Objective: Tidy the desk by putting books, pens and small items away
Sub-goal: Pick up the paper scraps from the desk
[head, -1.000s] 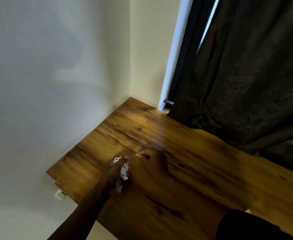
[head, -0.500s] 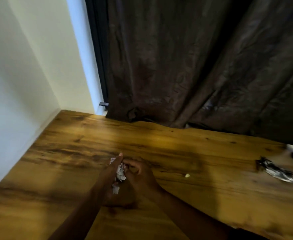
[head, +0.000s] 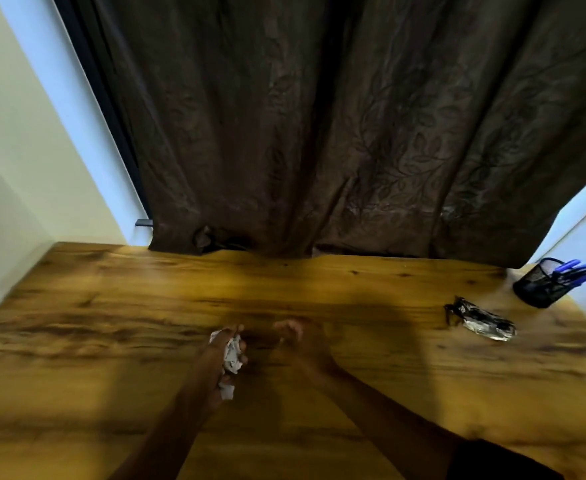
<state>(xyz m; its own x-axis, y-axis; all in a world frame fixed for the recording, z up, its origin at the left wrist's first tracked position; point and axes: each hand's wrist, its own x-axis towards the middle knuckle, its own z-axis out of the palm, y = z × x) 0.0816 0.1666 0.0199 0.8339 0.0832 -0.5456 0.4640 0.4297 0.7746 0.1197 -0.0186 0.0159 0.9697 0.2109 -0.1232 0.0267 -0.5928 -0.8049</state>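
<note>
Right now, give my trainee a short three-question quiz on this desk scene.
1. True or false: the left hand holds crumpled paper.
2. What stands in the black mesh cup? A) blue pens B) scissors C) rulers
3. Fill in: the crumpled wrapper lies on the desk just in front of the mesh ____.

Key:
1. True
2. A, blue pens
3. cup

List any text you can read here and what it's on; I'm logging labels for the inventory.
No text can be read.
Crumpled paper in the left hand: dark marks, too blurred.
Wrapper on the desk: print too blurred.
Pens in the cup: no lettering visible.
</note>
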